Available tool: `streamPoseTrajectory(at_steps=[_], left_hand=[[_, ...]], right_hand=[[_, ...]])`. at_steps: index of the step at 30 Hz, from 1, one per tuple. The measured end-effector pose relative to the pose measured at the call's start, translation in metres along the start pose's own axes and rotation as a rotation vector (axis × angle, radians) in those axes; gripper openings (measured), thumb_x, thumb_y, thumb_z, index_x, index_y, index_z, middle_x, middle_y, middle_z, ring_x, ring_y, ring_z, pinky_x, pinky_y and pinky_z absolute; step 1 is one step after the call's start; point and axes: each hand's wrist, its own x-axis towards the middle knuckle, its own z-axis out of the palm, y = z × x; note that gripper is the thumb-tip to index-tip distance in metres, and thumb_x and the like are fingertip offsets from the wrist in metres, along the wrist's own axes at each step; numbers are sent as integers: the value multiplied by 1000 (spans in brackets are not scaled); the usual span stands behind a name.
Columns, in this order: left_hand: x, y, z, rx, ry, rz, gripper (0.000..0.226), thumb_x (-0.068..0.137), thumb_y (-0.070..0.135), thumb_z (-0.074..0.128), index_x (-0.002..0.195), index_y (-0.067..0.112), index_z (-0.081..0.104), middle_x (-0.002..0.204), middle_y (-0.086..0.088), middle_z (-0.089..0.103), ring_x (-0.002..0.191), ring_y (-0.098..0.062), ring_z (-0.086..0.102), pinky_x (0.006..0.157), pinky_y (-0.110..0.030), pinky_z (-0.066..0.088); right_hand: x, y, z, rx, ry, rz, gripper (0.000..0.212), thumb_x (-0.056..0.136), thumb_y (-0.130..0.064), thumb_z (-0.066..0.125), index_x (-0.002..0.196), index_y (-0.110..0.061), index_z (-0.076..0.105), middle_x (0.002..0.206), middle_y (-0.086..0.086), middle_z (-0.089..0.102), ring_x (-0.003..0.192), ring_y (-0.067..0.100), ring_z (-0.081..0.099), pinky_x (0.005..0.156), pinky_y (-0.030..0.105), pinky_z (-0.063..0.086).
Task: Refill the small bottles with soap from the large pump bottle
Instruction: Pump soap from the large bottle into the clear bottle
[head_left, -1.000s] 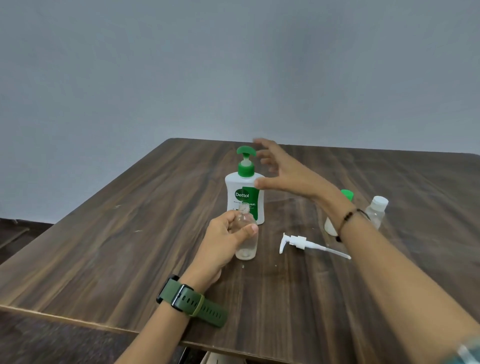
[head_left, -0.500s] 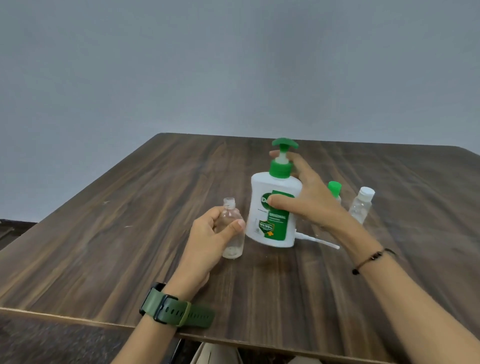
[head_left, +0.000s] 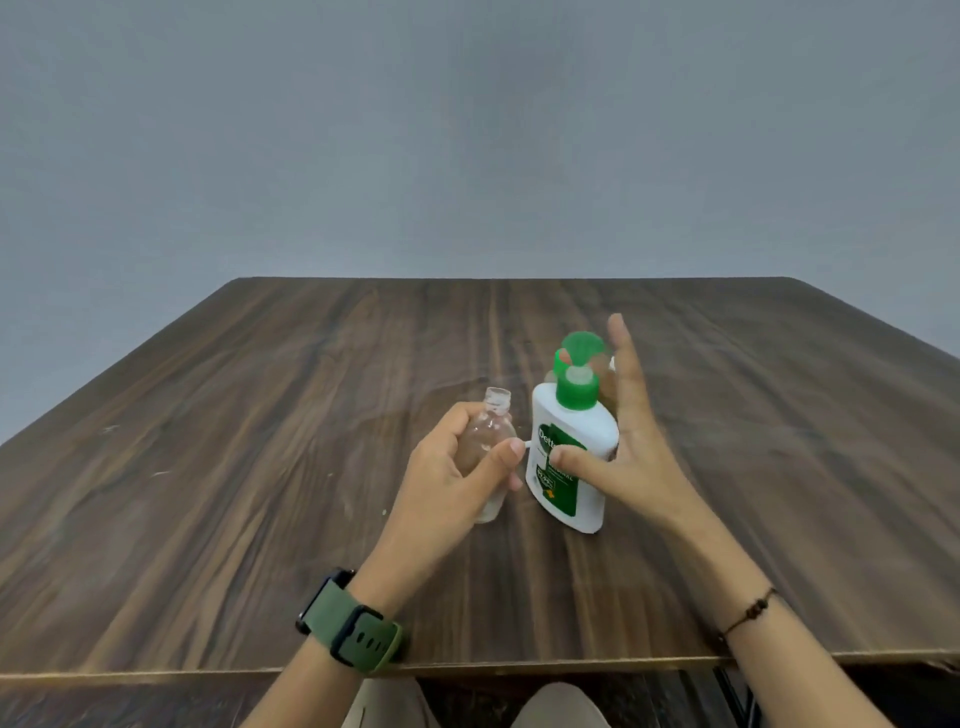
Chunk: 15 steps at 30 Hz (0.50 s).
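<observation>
My left hand (head_left: 447, 488) grips a small clear bottle (head_left: 492, 427) with no cap, standing on the wooden table (head_left: 249, 467). Right beside it is the large white pump bottle (head_left: 571, 457) with a green pump head (head_left: 582, 349), leaning toward me. My right hand (head_left: 641, 457) holds that bottle, with the thumb across the green label and the fingers behind it; one finger points straight up past the pump. The two bottles are almost touching. The other small bottles are hidden behind my right hand and the pump bottle.
The table's front edge (head_left: 467, 667) runs just below my wrists, with my knees under it. A grey wall stands behind the table's far edge.
My right hand reached the pump bottle, took hold of it and brought it next to the small bottle in my left hand. The loose white pump and the other bottles have gone out of sight.
</observation>
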Motion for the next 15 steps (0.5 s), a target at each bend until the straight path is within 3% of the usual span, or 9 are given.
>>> streamPoseTrajectory(at_steps=[2,4,7,10,12,15], left_hand=[[0,0,2,-30,14,-7,8,85,17,61,92,14,57,60,-6,65,58,-28,51,62,-41,38],[0,-1,1,-48,30,-20,8,86,15,60,92,12,57,58,-6,65,58,-29,50,62,-41,36],[0,1,-2,-43,47,-23,10,83,19,62,90,14,57,59,-6,65,56,-28,52,59,-40,37],[1,5,-1,71,30,46,17,79,29,68,94,27,60,70,2,68,61,-20,62,61,-34,49],[2,8,1,119,7,85,25,76,29,68,98,38,61,81,11,69,71,-12,65,69,-30,55],[4,12,8,131,15,125,32,73,36,68,103,37,61,87,17,68,76,-4,64,71,-30,56]], right_hand=[[10,-7,-7,65,-56,-52,102,62,-23,66,132,-64,6,139,3,41,124,13,48,97,27,42],[20,-11,-10,121,-107,-108,92,61,-20,64,134,-55,20,139,7,43,122,19,52,97,35,46],[25,-9,-7,236,-98,-123,74,60,-11,59,124,-40,37,117,19,57,104,32,61,85,48,51],[24,-2,1,303,-48,-126,70,59,-8,57,120,-34,37,98,26,58,83,44,53,72,50,47],[24,1,4,268,-25,-150,73,60,-7,60,123,-35,34,95,23,55,74,41,51,68,49,47],[21,5,9,170,29,-223,80,64,-9,67,126,-39,27,95,12,53,76,24,56,71,38,51]])
